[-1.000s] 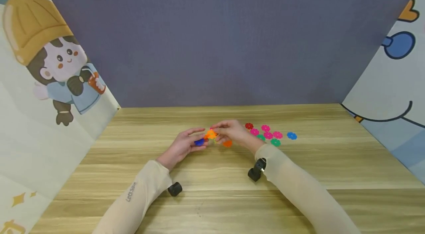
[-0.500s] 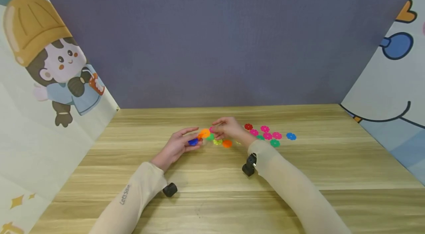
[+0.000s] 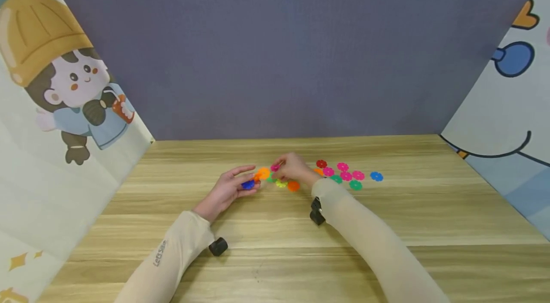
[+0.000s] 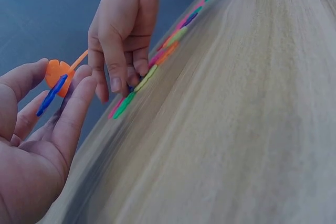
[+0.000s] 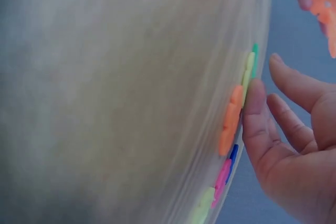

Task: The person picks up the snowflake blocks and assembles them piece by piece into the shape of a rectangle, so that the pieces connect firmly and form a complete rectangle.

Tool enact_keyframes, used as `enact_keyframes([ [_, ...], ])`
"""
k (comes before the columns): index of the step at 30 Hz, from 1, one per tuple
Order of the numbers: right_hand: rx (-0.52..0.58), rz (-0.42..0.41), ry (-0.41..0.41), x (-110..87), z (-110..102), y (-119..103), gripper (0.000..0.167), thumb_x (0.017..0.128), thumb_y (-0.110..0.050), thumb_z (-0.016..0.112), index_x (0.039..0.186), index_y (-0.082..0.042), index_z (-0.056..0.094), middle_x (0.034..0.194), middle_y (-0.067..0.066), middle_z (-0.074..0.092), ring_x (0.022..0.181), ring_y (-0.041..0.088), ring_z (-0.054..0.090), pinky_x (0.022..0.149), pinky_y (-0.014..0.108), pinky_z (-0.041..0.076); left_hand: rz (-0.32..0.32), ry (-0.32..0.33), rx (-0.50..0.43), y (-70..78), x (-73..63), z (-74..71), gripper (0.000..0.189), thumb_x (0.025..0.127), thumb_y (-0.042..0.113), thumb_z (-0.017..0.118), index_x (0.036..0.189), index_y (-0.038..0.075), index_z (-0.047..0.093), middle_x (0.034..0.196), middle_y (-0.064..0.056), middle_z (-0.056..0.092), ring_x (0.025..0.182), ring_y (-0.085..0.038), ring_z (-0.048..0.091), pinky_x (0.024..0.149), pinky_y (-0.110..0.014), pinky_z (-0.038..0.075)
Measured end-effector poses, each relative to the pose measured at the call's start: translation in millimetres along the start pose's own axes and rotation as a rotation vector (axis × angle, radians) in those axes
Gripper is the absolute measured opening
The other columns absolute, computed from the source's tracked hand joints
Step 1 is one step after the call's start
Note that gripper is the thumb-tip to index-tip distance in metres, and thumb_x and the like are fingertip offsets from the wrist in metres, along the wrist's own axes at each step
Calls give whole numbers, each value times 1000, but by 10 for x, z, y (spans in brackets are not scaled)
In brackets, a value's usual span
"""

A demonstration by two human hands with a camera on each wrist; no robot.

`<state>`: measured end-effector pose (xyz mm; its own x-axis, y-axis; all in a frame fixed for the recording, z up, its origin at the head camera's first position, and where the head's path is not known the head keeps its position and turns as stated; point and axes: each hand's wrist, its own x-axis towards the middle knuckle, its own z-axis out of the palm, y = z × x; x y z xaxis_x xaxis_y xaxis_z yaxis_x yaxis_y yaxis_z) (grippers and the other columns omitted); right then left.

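Observation:
My left hand holds a small joined group of plastic flower-shaped discs just above the wooden table. In it are a blue disc and orange discs, pinched between thumb and fingers in the left wrist view. To its right, my right hand reaches down over loose discs, fingers pointing at the tabletop. Its fingertips are beside a pink disc and a green disc. In the right wrist view its thumb and fingers stand apart, one finger close to a yellow-green disc; nothing shows between them.
An orange disc lies just below my right hand. Farther right are several loose discs, among them a dark red disc, a green disc and a blue disc. A grey panel rises behind the table.
My left hand has drawn away leftward with the joined discs. The right hand has let go of that group and dipped toward the loose discs by the pink one.

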<state>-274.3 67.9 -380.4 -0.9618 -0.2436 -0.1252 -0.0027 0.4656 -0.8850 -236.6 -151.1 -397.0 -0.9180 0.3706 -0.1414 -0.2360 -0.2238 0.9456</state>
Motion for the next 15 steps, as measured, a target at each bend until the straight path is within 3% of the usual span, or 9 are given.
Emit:
enact_keyframes([
  [9, -199, -34, -30, 33, 46, -18, 40, 77, -3, 85, 114, 4, 72, 100, 14, 71, 53, 10, 58, 53, 22, 56, -11, -8, 11, -14, 5, -31, 48, 104, 3, 49, 149, -6, 36, 90, -11, 72, 80, -17, 72, 76, -29, 61],
  [15, -218, -31, -30, 31, 45, -33, 29, 78, -1, 84, 105, 4, 75, 93, 12, 70, 53, 11, 58, 53, 23, 57, -11, -13, 3, -16, 26, -39, 49, 104, 2, 49, 150, -7, 34, 88, -11, 72, 79, -16, 72, 75, -29, 61],
])
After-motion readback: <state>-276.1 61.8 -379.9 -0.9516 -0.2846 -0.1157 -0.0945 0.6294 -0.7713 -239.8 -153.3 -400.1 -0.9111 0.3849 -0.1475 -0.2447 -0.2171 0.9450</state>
